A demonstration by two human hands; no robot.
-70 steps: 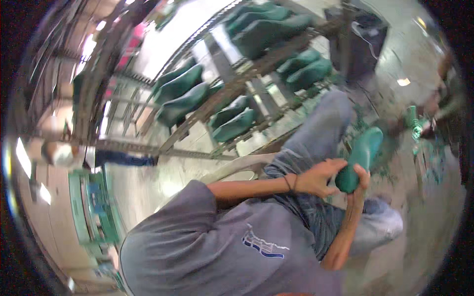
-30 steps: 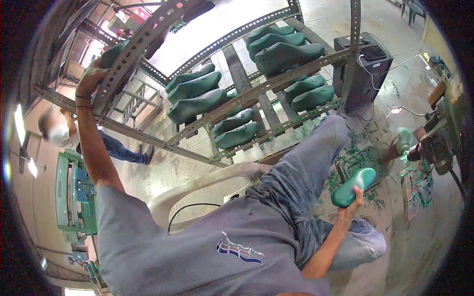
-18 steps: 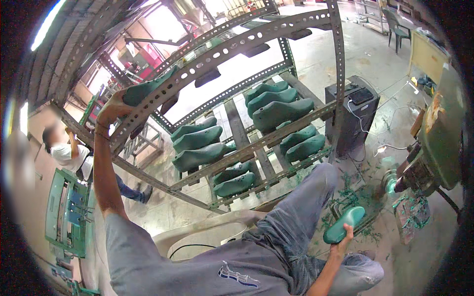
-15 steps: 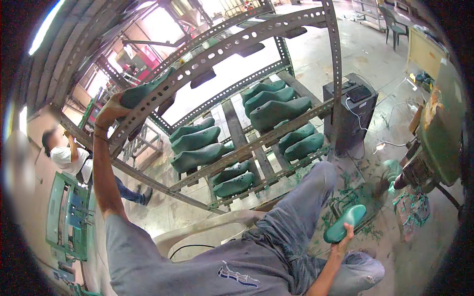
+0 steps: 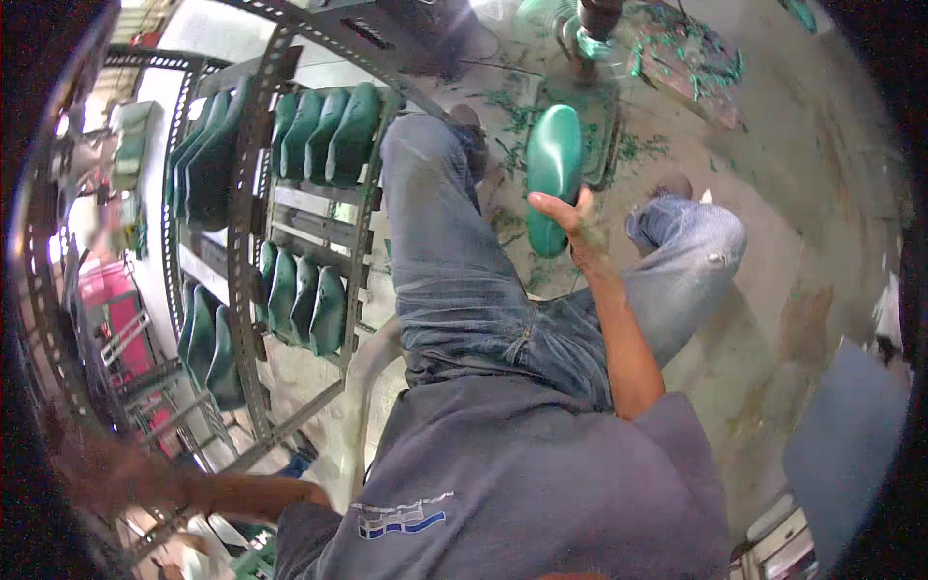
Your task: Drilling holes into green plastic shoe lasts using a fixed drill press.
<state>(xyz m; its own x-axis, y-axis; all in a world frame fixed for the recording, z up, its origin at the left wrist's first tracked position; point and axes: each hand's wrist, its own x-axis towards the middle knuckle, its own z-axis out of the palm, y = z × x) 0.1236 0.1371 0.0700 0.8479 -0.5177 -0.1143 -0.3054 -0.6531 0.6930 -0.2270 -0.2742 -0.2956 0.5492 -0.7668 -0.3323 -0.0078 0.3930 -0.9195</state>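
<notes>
My right hand [image 5: 572, 215] grips a smooth green shoe-shaped form [image 5: 553, 174], held out in front of my knees above the floor. My left arm reaches out to the lower left, and my left hand [image 5: 101, 474] is blurred beside the slotted metal rack [image 5: 249, 193]. What it holds, if anything, cannot be made out. Several more green forms [image 5: 324, 135] stand side by side on the rack's upper shelf, and another row [image 5: 295, 295] stands on the shelf below.
I sit in jeans on a pale chair [image 5: 360, 396]. A machine base [image 5: 599, 19] surrounded by green shavings [image 5: 691, 48] stands ahead on the concrete floor. A pink frame [image 5: 111, 314] lies beyond the rack. A grey-blue panel [image 5: 851, 445] is at the right.
My left hand has come down from the rack's top rail, where it held a green form, to the lower left. The right hand still holds its green form. The view has swung downward.
</notes>
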